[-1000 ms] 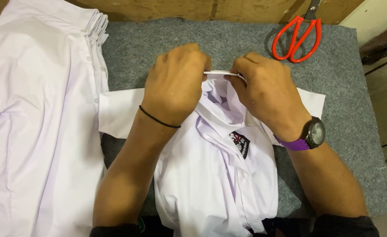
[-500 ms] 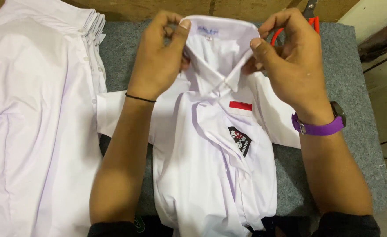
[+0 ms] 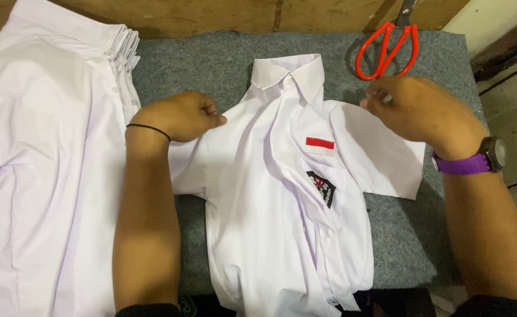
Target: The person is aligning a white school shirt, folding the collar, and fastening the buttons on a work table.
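Hands [image 3: 305,114] on white shirt [image 3: 282,223]

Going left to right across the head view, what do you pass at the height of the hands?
Stack of white shirts → left hand → white shirt's collar → right hand → purple-strapped watch.

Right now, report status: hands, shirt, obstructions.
Left hand on shirt shoulder. Right hand at other shoulder. Shirt flat on grey mat. Red scissors beyond right hand.

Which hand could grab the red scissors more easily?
Probably the right hand. It is just below the scissors on the grey mat, while the left hand grips the shirt across the collar.
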